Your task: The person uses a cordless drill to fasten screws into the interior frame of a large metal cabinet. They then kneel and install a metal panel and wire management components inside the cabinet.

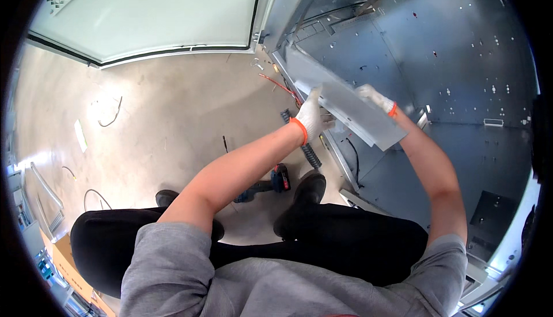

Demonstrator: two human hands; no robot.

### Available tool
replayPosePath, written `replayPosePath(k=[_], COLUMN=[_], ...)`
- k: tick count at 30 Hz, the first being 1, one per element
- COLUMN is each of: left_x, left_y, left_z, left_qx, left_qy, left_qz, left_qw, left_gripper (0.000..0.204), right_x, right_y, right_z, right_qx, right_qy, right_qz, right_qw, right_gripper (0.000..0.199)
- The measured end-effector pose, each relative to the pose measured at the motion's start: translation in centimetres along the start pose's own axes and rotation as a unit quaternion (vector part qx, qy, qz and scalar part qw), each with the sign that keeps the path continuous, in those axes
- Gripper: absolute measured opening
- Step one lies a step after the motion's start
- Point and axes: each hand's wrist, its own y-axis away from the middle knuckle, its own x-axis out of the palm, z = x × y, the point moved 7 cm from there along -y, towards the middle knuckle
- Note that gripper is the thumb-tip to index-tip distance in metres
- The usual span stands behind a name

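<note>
A long bent sheet-metal panel (pixel 345 99) slants across the opening of a grey metal cabinet (pixel 397 46). My left hand (pixel 311 115), in a white knit glove with an orange cuff, grips the panel's near edge. On its far side my right hand (pixel 377 98), gloved the same way, holds the opposite edge; its fingertips are partly behind the metal. Both hands are closed on the panel, which is held tilted above the cabinet's lower frame. Slight blur softens the panel's upper end.
An open white cabinet door (pixel 155 14) with a black seal stands at upper left. On the floor lie a cordless drill (pixel 271 184) by my feet, a grey corrugated hose (pixel 311 155), a red cable (pixel 279 84) and scattered wire pieces. A cardboard box (pixel 72 271) sits at lower left.
</note>
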Motion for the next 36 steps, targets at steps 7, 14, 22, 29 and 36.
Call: replayPosePath(k=[7, 14, 22, 29, 36], left_x=[-3.5, -5.5, -13.0, -20.1, -19.5], left_y=[0.1, 4.3, 8.3, 9.6, 11.3], left_z=[0.0, -3.1, -4.0, -5.1, -8.2], left_qx=[0.219, 0.199, 0.220, 0.263, 0.361], left_qy=[0.119, 0.021, 0.142, 0.188, 0.174], left_qz=[0.109, 0.023, -0.088, -0.169, -0.177], left_qw=[0.962, 0.980, 0.961, 0.931, 0.899], left_gripper=[0.081, 0.071, 0.072, 0.067, 0.074], right_x=[11.2, 13.4, 19.0, 21.9, 17.8], right_y=[-4.2, -8.8, -15.8, -17.9, -21.7], right_z=[9.3, 6.7, 6.3, 8.6, 5.5], right_qx=[0.033, -0.033, -0.052, -0.031, -0.139], right_qy=[0.217, 0.185, 0.185, 0.209, 0.222], right_qz=[0.058, 0.008, 0.070, 0.001, -0.066], right_qw=[0.974, 0.982, 0.979, 0.977, 0.963], right_gripper=[0.098, 0.108, 0.116, 0.112, 0.067])
